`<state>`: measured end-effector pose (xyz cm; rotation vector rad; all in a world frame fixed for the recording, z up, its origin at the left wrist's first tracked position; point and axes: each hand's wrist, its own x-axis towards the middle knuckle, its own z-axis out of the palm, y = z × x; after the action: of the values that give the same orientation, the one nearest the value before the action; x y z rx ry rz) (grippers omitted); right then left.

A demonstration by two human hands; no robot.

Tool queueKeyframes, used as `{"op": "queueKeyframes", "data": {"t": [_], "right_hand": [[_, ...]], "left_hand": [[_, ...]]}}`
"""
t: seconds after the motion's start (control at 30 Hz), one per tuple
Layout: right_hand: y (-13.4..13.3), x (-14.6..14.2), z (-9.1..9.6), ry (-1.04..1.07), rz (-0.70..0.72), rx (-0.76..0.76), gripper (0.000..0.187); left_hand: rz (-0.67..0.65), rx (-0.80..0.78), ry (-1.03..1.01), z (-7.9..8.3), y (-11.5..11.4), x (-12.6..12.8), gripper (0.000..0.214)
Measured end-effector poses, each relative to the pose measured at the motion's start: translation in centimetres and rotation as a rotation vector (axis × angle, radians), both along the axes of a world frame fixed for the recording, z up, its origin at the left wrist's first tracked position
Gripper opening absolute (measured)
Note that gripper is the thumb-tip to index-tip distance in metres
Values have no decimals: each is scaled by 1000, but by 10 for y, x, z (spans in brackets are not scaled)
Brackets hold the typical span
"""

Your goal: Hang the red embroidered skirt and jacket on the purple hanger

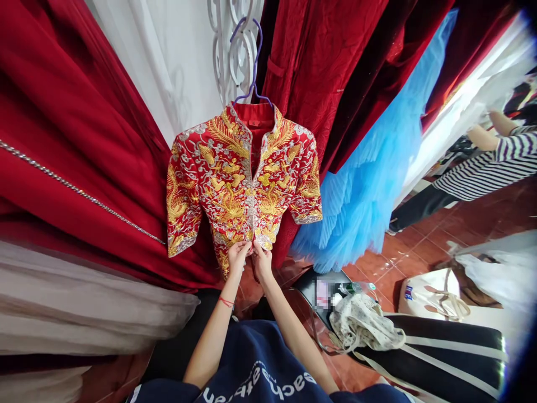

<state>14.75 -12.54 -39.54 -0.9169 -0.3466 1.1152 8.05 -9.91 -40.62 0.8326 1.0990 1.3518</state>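
Observation:
A red short-sleeved jacket (pixel 229 182) with gold and silver embroidery hangs in front of me on a purple hanger (pixel 254 84). Its stand collar is parted at the top, while the front edges meet lower down. At the bottom of the front opening, my left hand (pixel 239 254) pinches the hem on one side. Close beside it, my right hand (pixel 262 258) pinches the other side of the hem. The fingertips of both hands nearly touch, and they partly hide the fastening there.
Red gowns (pixel 75 140) hang on the left and a blue tulle dress (pixel 356 190) on the right. A white scrolled metal stand (pixel 241 56) rises behind the hanger. A chair (pixel 312 291) holds a patterned cloth (pixel 364 324) and a bottle (pixel 352 288). Farther right stands a person in stripes (pixel 482 168).

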Motion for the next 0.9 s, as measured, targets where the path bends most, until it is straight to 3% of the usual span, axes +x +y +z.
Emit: {"op": "queueKeyframes", "data": {"t": [0.47, 0.73, 0.9], "right_hand": [[2, 9, 1, -136, -11, 22, 28], [2, 5, 1, -204, 8, 16, 36], [3, 2, -5, -219, -16, 27, 39]], "left_hand": [[-28, -43, -1, 9, -8, 5, 40], [172, -81, 71, -2, -13, 13, 51], [239, -129, 106, 2, -13, 6, 67]]}}
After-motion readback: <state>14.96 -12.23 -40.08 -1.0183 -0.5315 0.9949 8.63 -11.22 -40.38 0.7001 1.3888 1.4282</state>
